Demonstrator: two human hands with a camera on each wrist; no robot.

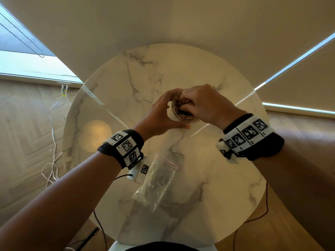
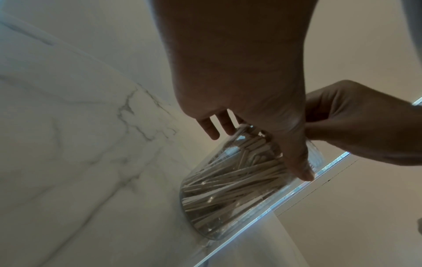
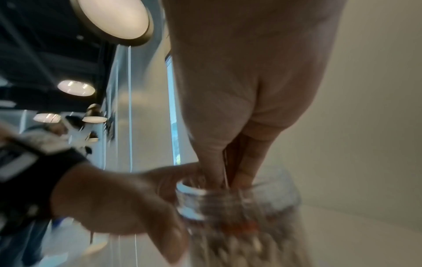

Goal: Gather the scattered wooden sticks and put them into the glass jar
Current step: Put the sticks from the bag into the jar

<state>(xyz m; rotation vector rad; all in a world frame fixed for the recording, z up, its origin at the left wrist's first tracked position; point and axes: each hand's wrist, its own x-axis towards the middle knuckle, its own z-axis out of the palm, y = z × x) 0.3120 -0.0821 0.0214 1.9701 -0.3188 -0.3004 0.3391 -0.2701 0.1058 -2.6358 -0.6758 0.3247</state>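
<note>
The glass jar stands on the round marble table, a little beyond its middle. It is packed with wooden sticks that lean crosswise inside. My left hand grips the jar from the left, thumb down its near side and fingers behind it. My right hand comes in from the right over the jar's mouth. In the blurred right wrist view its thumb and fingers pinch thin sticks down into the opening. I see no loose sticks on the table.
A clear zip bag lies flat on the table between my forearms, near the front. White cables trail over the wooden floor to the left, and a black cable hangs by the table's right edge.
</note>
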